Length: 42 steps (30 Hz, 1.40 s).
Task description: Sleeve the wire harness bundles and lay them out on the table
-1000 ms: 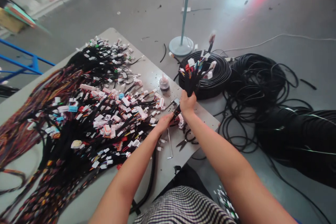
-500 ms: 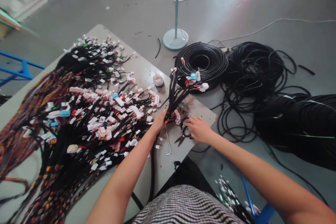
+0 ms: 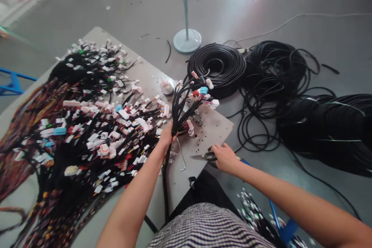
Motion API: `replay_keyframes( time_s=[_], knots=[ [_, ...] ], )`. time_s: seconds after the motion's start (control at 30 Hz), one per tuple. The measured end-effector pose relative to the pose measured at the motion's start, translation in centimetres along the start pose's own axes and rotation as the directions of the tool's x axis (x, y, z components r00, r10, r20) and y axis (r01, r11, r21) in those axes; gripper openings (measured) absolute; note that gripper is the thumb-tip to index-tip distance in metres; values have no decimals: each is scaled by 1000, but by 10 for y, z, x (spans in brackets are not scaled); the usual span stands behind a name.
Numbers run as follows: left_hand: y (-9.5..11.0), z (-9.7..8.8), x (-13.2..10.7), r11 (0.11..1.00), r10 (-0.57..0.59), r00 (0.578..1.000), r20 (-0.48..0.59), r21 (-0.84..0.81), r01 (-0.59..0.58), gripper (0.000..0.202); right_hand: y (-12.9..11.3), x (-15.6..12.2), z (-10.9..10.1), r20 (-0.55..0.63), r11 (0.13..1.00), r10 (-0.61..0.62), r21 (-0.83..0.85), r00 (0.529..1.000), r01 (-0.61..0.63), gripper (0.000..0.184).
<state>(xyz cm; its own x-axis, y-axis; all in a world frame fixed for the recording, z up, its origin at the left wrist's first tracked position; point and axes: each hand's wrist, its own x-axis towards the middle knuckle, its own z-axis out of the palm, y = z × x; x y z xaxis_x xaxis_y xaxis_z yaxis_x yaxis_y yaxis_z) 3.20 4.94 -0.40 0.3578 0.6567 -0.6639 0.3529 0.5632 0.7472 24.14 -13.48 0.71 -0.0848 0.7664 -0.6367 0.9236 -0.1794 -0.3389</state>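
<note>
Cables [image 3: 175, 109], black with pale plastic connectors [image 3: 214, 103], fan above the left hand [image 3: 166, 135] clenching them; right hand [image 3: 224, 157] apparently grips pointed metal scissors [image 3: 205, 156].

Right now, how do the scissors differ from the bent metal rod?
The scissors have dark handles, while the rod is thin, bare metal, bent at its near end. The right hand holds the scissors by the handles; the rod lies on the table. The scissors point left; the rod runs front to back. Both show grey metal.
</note>
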Motion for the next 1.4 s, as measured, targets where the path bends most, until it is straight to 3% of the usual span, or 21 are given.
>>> replay_keyframes(
  time_s=[0.07,0.13,0.23,0.3,0.4,0.57,0.73,0.83,0.9,0.97,1.03,1.1,1.17,1.2,1.27,1.33,1.4],
  knots=[
    [-2,-2,-4,995,-8,998,62,-99,14,72,-2,-1,-1,171,928,15,365,985,-77,20],
    [0,-2,-5,974,-17,986,164,-221,54,72,-5,2,-3,338,686,-125,708,933,-164,38],
    [3,0,-4,947,-8,970,244,-311,86,69,-14,12,-11,315,303,-371,930,874,-207,70],
    [4,0,-5,944,6,969,246,-320,75,69,-23,22,-19,272,190,-403,959,874,-211,77],
    [5,0,-6,948,22,970,241,-313,57,68,-35,43,-35,288,207,-354,952,890,-225,75],
    [2,0,-5,957,51,974,219,-288,15,70,-51,78,-59,383,367,-269,889,884,-274,74],
    [3,1,-7,978,64,988,141,-204,-34,72,-56,79,-68,400,479,-109,823,910,-304,63],
    [14,-1,-15,985,95,983,156,-155,-71,69,-49,66,-57,371,644,-9,713,928,-279,52],
    [26,-3,-23,989,114,966,231,-121,-88,65,-41,55,-47,285,817,73,532,956,-222,43],
    [39,0,-33,990,140,944,299,-60,-128,61,-33,42,-40,172,910,98,384,980,-158,36],
    [53,10,-48,967,224,919,325,45,-251,55,-33,27,-38,64,856,56,511,996,-81,31],
    [62,29,-70,890,358,869,342,156,-428,47,-45,11,-38,-110,598,-16,796,994,97,44],
    [62,51,-98,799,456,815,358,239,-552,40,-67,-5,-39,-365,271,69,903,929,334,51],
    [56,60,-113,778,465,809,359,270,-567,39,-77,-12,-41,-462,178,176,883,869,434,47],
    [33,62,-144,799,391,857,337,338,-497,40,-87,-22,-51,-546,144,467,823,695,549,35],
    [-1,40,-178,842,250,934,255,419,-340,42,-68,-30,-69,-470,159,748,812,469,561,30],
    [-38,-3,-215,859,163,978,129,470,-205,43,-19,-38,-91,-266,105,935,839,235,534,23]
  ],
)
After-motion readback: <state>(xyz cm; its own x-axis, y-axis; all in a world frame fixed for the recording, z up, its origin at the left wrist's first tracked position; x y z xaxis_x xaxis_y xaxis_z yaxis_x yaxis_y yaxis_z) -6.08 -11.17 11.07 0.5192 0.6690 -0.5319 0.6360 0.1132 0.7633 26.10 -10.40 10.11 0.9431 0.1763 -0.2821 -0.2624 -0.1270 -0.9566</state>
